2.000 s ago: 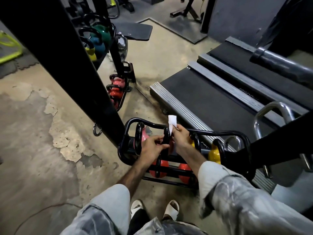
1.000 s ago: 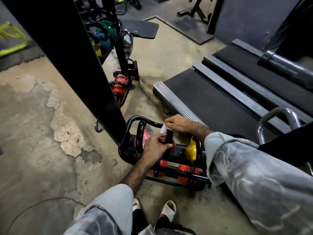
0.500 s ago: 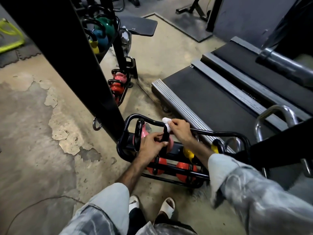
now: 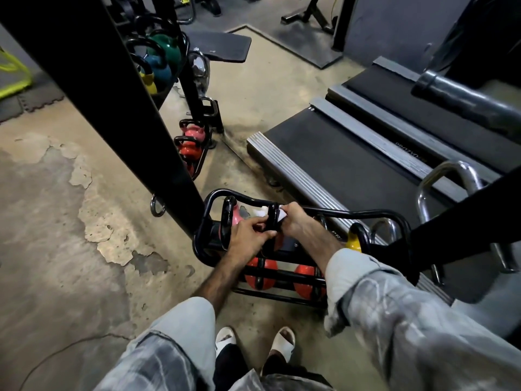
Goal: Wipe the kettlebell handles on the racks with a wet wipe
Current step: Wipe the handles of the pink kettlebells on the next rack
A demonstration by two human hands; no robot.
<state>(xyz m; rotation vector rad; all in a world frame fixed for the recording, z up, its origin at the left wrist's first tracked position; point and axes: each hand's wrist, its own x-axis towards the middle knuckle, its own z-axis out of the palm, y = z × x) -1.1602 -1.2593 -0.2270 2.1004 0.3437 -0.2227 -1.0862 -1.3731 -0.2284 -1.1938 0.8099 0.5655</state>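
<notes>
A low black rack point(image 4: 332, 212) on the floor holds a pink kettlebell point(image 4: 235, 215), a yellow one point(image 4: 353, 242) and red ones point(image 4: 260, 275) on its lower tier. My left hand point(image 4: 249, 235) grips the lower part of a black kettlebell handle point(image 4: 271, 218) in the rack's middle. My right hand point(image 4: 296, 221) presses a white wet wipe point(image 4: 281, 215) around the top of that same handle. The bell under this handle is hidden by my hands.
A thick black upright point(image 4: 112, 103) slants down just left of the rack. A second rack point(image 4: 194, 148) with red and pink kettlebells stands farther back, with green, blue and yellow bells point(image 4: 158, 60) above it. A treadmill deck point(image 4: 352, 165) lies to the right. My feet point(image 4: 253, 342) are close to the rack.
My right hand has worked the wipe over the handle's top, going from holding it upright above the handle to wrapping it around the handle. My left hand stayed on the handle.
</notes>
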